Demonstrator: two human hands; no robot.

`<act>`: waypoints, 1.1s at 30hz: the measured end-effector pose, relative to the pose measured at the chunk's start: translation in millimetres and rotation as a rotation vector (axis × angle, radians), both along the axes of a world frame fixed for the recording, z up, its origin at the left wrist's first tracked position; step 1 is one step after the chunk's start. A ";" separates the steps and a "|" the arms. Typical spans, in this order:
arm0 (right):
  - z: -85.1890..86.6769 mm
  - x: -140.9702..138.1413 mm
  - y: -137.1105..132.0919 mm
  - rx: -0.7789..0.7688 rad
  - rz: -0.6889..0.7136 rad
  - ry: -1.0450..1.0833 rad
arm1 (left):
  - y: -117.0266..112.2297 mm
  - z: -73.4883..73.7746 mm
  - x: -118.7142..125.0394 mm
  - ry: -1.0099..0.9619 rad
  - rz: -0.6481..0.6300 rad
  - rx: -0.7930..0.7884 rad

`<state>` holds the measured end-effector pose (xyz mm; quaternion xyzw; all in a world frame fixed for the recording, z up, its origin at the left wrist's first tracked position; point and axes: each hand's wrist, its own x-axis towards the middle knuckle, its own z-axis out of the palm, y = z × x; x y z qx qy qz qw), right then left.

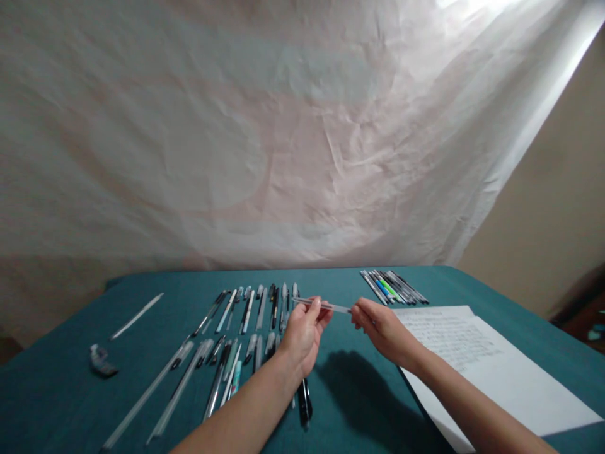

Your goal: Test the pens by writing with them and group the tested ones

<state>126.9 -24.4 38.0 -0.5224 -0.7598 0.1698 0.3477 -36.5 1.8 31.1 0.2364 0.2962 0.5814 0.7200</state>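
Note:
My left hand (305, 331) pinches a clear, slim pen barrel (338, 308) between thumb and fingers, above the table. The barrel lies nearly level and runs across to my right hand (375, 325), whose closed fingers grip its right end. What sits inside that right-hand grip is hidden. Beneath and left of my left forearm lie pen parts in two rough rows, with caps (205, 350), clear barrels (182, 394) and a teal pen (236, 378) among them. A black pen (305, 403) rests just below my left wrist.
Handwritten paper sheets (510, 384) lie at the right. Behind them is a row of several pens (392, 287), one bright green. A correction-tape-like object (101, 360) and a thin white stick (137, 316) lie at the far left. A pale sheet (302, 139) hangs behind the green-covered table (179, 284).

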 end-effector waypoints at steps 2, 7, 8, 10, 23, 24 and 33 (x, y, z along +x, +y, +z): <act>-1.6 0.0 1.3 -0.081 0.022 0.058 | -0.1 0.2 0.4 0.002 0.001 0.002; 5.4 2.4 -2.7 -0.073 0.054 0.079 | 0.1 2.0 0.8 -0.001 0.007 -0.007; 6.5 2.5 -3.4 -0.050 0.051 0.058 | -0.3 2.2 1.0 -0.004 0.005 -0.007; 6.2 2.4 -3.4 -0.045 0.051 0.043 | -1.2 2.4 1.5 -0.008 0.002 -0.006; 3.6 -1.9 -4.3 -0.060 0.030 0.087 | -3.3 4.6 2.4 0.010 0.001 -0.011; 1.3 -3.2 -3.6 -0.087 0.026 0.123 | -3.2 4.6 2.4 0.012 0.004 -0.004; 8.6 -6.9 -5.9 -0.077 0.125 0.397 | -6.5 13.3 6.4 -0.074 -0.085 -0.158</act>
